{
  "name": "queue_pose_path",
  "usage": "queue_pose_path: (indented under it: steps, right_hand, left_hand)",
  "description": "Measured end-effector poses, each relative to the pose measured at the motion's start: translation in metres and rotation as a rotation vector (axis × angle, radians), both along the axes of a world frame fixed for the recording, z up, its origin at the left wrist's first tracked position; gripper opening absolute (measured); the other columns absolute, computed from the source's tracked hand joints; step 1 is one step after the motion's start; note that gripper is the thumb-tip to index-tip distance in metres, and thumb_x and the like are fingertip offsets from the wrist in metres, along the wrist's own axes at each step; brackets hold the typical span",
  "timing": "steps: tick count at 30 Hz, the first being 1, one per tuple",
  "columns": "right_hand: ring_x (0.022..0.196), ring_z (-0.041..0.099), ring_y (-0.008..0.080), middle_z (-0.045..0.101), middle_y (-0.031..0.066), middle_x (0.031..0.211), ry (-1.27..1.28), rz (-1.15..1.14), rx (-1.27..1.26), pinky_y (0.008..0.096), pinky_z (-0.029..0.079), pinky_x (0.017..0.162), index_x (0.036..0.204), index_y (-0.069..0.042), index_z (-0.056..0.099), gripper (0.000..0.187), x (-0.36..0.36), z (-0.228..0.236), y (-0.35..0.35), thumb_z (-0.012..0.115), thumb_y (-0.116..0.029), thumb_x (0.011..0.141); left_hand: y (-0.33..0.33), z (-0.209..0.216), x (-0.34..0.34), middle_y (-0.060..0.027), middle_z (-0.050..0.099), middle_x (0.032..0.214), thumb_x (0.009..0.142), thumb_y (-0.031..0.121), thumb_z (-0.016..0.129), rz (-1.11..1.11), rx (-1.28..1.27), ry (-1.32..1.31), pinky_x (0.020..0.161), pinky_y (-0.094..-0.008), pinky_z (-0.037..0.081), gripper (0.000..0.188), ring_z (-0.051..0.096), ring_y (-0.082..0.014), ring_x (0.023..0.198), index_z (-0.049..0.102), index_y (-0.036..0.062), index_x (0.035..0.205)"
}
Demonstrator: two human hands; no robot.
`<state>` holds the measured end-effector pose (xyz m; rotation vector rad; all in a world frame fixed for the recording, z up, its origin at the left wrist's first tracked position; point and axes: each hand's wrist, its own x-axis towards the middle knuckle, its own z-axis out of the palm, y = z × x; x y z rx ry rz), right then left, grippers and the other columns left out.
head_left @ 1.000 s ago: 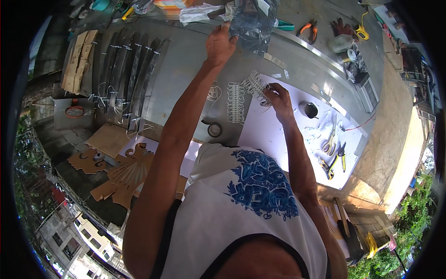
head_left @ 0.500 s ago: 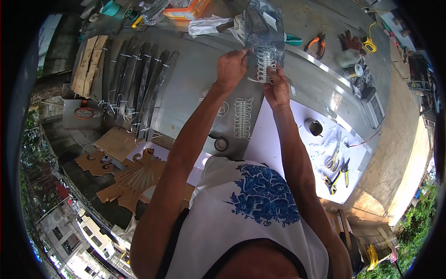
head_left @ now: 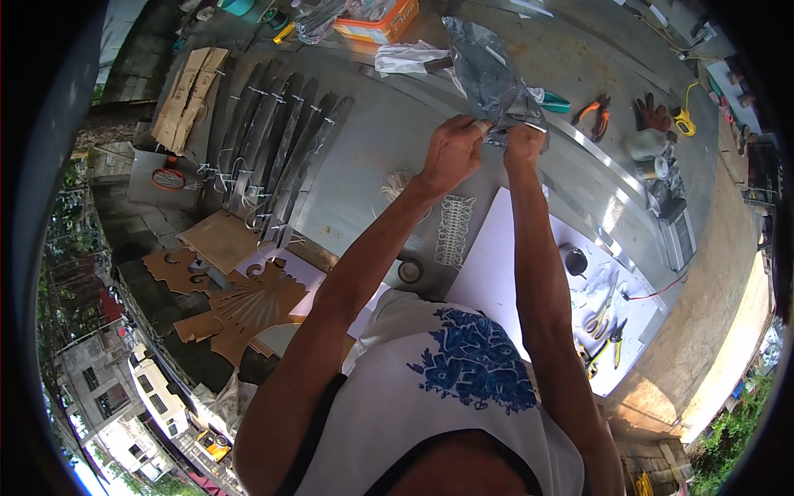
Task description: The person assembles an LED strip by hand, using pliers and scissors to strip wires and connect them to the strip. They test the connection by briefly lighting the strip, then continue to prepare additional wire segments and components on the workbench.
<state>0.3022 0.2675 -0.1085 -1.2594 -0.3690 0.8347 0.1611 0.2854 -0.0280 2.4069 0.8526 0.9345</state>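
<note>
Both hands are at the near end of a dark, crinkled plastic bag (head_left: 486, 70) that stretches away over the grey table. My left hand (head_left: 454, 153) is closed on the bag's edge. Beside it, my right hand (head_left: 524, 147) is closed too, gripping the same end. Whatever is inside the bag cannot be made out. Nearer to me, a looped white wire piece (head_left: 454, 232) lies flat on the table. A roll of dark tape (head_left: 409, 271) and a loose coil of pale string (head_left: 397, 185) lie to its left.
Several long dark strips (head_left: 277, 140) tied with white lie at left, above brown cut-out shapes (head_left: 248, 306). At right, a white sheet (head_left: 488, 256) bears a dark cup (head_left: 574, 259), scissors (head_left: 601, 321) and pliers. Orange-handled pliers (head_left: 592, 116) and an orange tub (head_left: 376, 25) are farther off.
The wire piece that was in my right hand at the bag is out of sight. My hands have come closer together at the bag's near end. The view has shifted slightly.
</note>
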Motion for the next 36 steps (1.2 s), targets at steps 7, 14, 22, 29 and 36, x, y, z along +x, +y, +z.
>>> queue_pose_path:
  steps: [7, 14, 22, 29, 36]
  right_hand:
    - [0.115, 0.058, 0.022, 0.064, 0.0115, 0.124, 0.021, 0.332, -0.05, 0.0353, 0.038, 0.106, 0.119, 0.006, 0.061, 0.033, 0.067, 0.045, 0.041, 0.063, -0.009, 0.09]
    - [0.103, 0.068, 0.0214, 0.071, 0.014, 0.113, -0.491, 0.47, -0.016, 0.0337, 0.053, 0.091, 0.125, -0.003, 0.065, 0.031, 0.001, 0.125, -0.078, 0.058, -0.002, 0.096]
    - [0.083, 0.071, 0.0186, 0.073, 0.013, 0.102, -0.261, 0.545, -0.264, 0.0307, 0.057, 0.074, 0.117, 0.004, 0.067, 0.024, -0.03, 0.096, -0.259, 0.062, -0.003, 0.095]
    - [0.084, 0.072, 0.0179, 0.075, 0.0133, 0.1, -0.117, 0.203, -0.453, 0.0308, 0.058, 0.074, 0.122, 0.006, 0.065, 0.03, -0.028, 0.065, -0.361, 0.059, -0.013, 0.099]
    - [0.079, 0.07, 0.0149, 0.075, 0.0107, 0.095, -0.191, -0.048, -0.563, 0.028, 0.056, 0.069, 0.117, 0.002, 0.069, 0.026, -0.032, 0.047, -0.424, 0.059, -0.012, 0.099]
  left_hand:
    - [0.052, 0.009, 0.032, -0.0134, 0.072, 0.08, 0.089, 0.002, 0.066, 0.199, -0.119, -0.167, 0.063, -0.0316, 0.055, 0.019, 0.07, -0.0167, 0.068, 0.072, -0.0036, 0.105]
    - [0.099, -0.014, 0.032, -0.0105, 0.074, 0.079, 0.09, 0.002, 0.063, 0.236, -0.291, -0.139, 0.064, -0.0271, 0.058, 0.022, 0.071, -0.013, 0.064, 0.072, -0.006, 0.109]
    - [0.09, 0.023, 0.045, -0.0156, 0.075, 0.09, 0.091, 0.015, 0.066, 0.209, -0.567, -0.125, 0.075, -0.0301, 0.059, 0.033, 0.074, -0.0194, 0.076, 0.068, -0.0055, 0.116]
    - [0.104, -0.016, 0.049, -0.017, 0.062, 0.128, 0.087, 0.003, 0.072, 0.076, -0.558, 0.042, 0.088, -0.0301, 0.057, 0.068, 0.066, -0.022, 0.111, 0.037, -0.0093, 0.143]
    - [-0.071, 0.012, -0.023, -0.0296, 0.07, 0.101, 0.081, 0.032, 0.08, 0.09, -0.465, 0.773, 0.087, -0.0432, 0.057, 0.052, 0.071, -0.0414, 0.096, 0.063, -0.0123, 0.104]
